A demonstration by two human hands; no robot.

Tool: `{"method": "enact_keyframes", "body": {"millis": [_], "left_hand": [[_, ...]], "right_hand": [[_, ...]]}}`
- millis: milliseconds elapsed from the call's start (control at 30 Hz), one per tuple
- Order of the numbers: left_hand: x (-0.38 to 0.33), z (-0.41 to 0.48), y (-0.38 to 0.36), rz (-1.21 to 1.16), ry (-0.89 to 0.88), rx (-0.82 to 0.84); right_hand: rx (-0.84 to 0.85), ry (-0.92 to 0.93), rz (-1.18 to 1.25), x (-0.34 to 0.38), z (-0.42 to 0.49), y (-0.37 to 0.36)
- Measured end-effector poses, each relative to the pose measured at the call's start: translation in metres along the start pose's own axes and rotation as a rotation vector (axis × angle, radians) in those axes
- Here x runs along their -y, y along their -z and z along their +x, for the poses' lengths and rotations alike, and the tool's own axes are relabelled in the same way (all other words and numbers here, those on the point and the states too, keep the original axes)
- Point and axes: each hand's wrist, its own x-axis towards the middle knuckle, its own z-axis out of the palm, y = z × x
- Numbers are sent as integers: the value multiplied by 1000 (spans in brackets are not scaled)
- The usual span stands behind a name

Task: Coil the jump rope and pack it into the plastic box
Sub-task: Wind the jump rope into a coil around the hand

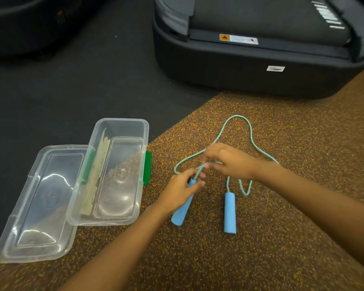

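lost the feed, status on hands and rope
Left hand grips one blue handle, right hand pinches rope. Rope uncoiled. Box open, path clear.

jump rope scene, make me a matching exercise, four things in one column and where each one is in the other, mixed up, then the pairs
Things
1. left hand
2. right hand
3. free blue handle
4. plastic box

Places
A. lying alone on the speckled floor
B. open, lid folded out, left of the rope
C. gripping the top of the other blue handle
D. pinching the teal rope above that handle

Pairs: 1-C, 2-D, 3-A, 4-B
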Motion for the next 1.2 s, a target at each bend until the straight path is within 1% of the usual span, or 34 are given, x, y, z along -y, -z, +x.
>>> {"method": "enact_keyframes", "body": {"millis": [100, 200, 333, 467, 533, 600, 700, 900, 1000, 1133, 1200], "left_hand": [[-14, 1, 9, 2, -40, 10], [-34, 4, 21, -5, -52, 29], [-63, 13, 34, 15, -58, 112], [-91, 21, 39, -125, -106, 164], [-103, 23, 42, -226, -80, 241], [-112, 23, 43, -296, -17, 335], [-121, 23, 43, -346, 66, 392], [-127, 19, 45, -546, 148, 418], [-129, 16, 49, -573, 157, 422], [-128, 14, 53, -567, 187, 428], [-125, 13, 58, -579, 187, 406]], "right_hand": [[36, -89, 178, 12, -8, 24], [21, -92, 298, 19, -18, 42], [-41, -71, 451, 28, -28, 59], [-122, -71, 556, 37, -32, 71], [-152, -89, 598, 39, -32, 74], [-187, -117, 688, 39, -31, 77], [-220, -135, 804, 39, -31, 80], [-255, -141, 794, 39, -33, 87], [-263, -173, 736, 40, -34, 88], [-218, -223, 690, 35, -38, 88], [-158, -259, 665, 27, -43, 89]]}}
